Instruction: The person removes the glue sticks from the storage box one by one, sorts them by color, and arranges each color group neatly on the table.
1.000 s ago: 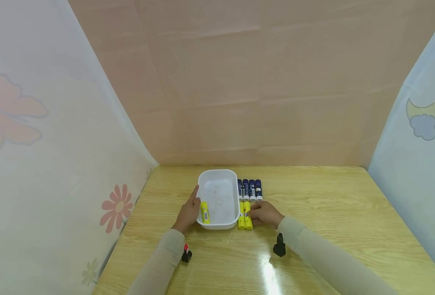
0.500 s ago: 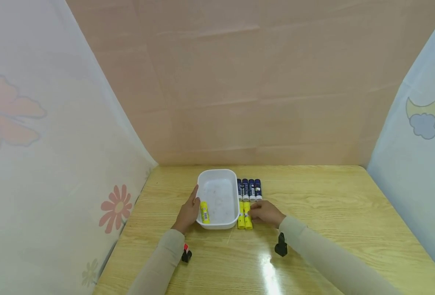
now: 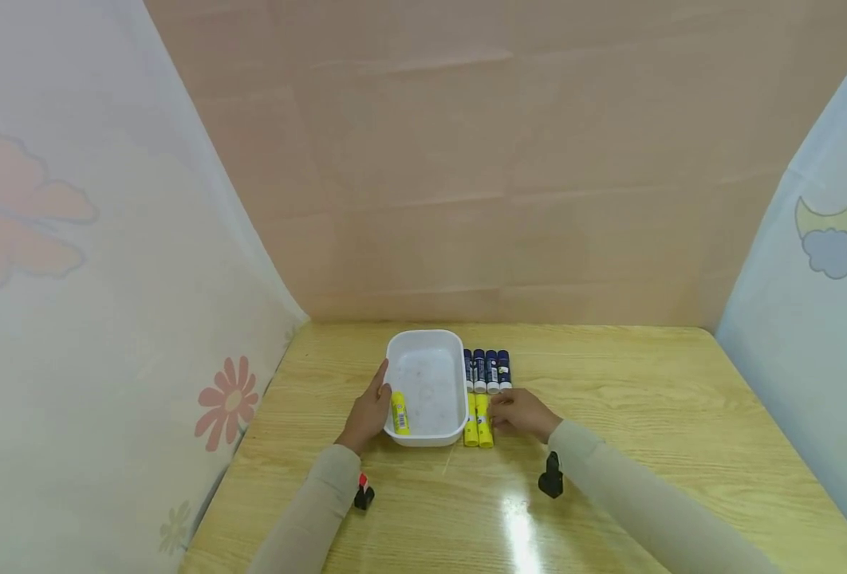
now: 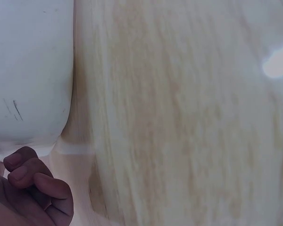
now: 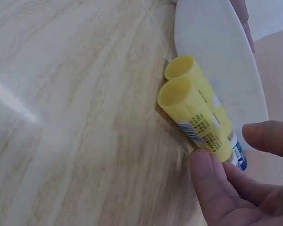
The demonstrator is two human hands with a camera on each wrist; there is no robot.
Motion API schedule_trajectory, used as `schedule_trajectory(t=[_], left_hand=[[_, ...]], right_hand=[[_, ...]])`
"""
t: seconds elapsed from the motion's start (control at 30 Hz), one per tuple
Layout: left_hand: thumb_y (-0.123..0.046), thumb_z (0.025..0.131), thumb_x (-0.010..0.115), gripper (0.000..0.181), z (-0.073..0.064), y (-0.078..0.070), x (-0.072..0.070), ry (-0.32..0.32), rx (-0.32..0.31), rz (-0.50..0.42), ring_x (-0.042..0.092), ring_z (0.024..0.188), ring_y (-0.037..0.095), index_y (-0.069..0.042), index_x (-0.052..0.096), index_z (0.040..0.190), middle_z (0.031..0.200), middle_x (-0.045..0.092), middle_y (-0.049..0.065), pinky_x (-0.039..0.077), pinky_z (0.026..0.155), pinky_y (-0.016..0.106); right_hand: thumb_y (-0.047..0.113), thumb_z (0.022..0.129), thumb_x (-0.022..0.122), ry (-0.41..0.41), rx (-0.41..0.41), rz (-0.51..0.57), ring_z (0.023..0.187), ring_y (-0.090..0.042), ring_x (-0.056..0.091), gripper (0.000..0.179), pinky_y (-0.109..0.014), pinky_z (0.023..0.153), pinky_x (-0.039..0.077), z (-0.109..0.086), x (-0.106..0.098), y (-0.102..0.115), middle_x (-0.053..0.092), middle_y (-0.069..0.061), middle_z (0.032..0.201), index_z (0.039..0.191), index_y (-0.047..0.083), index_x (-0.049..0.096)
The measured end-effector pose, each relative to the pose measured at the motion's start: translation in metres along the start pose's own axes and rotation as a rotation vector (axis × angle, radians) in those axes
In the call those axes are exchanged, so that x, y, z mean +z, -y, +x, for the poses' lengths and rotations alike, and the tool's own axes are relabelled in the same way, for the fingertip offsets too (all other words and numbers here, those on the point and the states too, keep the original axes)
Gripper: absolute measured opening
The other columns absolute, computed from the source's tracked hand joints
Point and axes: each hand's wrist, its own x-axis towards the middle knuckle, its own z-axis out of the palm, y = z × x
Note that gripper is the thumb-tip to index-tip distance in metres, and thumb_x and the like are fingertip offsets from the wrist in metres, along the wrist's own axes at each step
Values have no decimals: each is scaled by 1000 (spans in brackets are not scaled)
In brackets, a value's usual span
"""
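A white plastic tray [image 3: 427, 379] stands on the table, and my left hand [image 3: 368, 416] holds its left side, thumb at the rim. In the left wrist view, curled fingers [image 4: 56, 186] show below the tray's side. One yellow glue stick [image 3: 399, 414] lies inside the tray. Two yellow glue sticks [image 5: 193, 113] lie side by side against the tray's right side. My right hand [image 3: 525, 413] is beside the outer one. The right wrist view shows its fingertips [image 5: 202, 162] at that stick's side, with the thumb [image 5: 266, 135] apart from it.
Several dark blue glue sticks [image 3: 491, 371] with white ends lie in a row behind the yellow pair, right of the tray. The wooden table [image 3: 624, 399] extends right. Patterned cloth stands at left [image 3: 129, 263] and right, with a brown sheet [image 3: 502, 159] behind.
My right hand has shifted slightly right, opening a small gap to the outer yellow glue stick in the head view. The left hand, tray and glue sticks look unmoved.
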Motion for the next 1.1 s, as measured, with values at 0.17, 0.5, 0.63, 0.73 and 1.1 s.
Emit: schedule_trajectory(t=[0.17,0.5,0.63,0.73,1.1], left_hand=[[-45,104,30,52,-1,-5,2,-4,17,-2,54,113,34,-46,16,154,150,40,11,38,95,56],[-45,104,29,52,0,-8,5,0,4,24,57,92,29,-49,14,153,148,44,13,43,81,48],[-46,104,29,52,-1,-8,5,2,7,17,58,80,26,-47,15,154,147,44,14,43,75,43],[-46,104,28,52,-1,-7,5,6,9,15,57,72,25,-47,14,154,146,45,15,43,69,40],[-41,104,32,51,-3,-10,9,-37,17,20,58,98,31,-47,20,153,135,55,19,42,87,54]], right_hand=[[11,88,63,-17,-46,-84,88,-20,61,43,-37,78,53,2,-11,7,63,-12,119,128,-6,58],[19,100,56,58,-112,94,113,-39,58,48,-44,92,48,6,-23,41,57,-24,127,137,-9,46],[13,101,53,146,-157,310,118,-37,56,45,-39,95,47,9,-14,49,49,-30,135,139,-10,43],[9,102,49,211,-163,442,121,-35,54,43,-37,96,46,10,-1,56,44,-33,138,139,-11,40],[9,103,45,286,-93,537,124,-36,52,43,-39,99,44,20,63,65,45,-32,139,139,-14,40]])
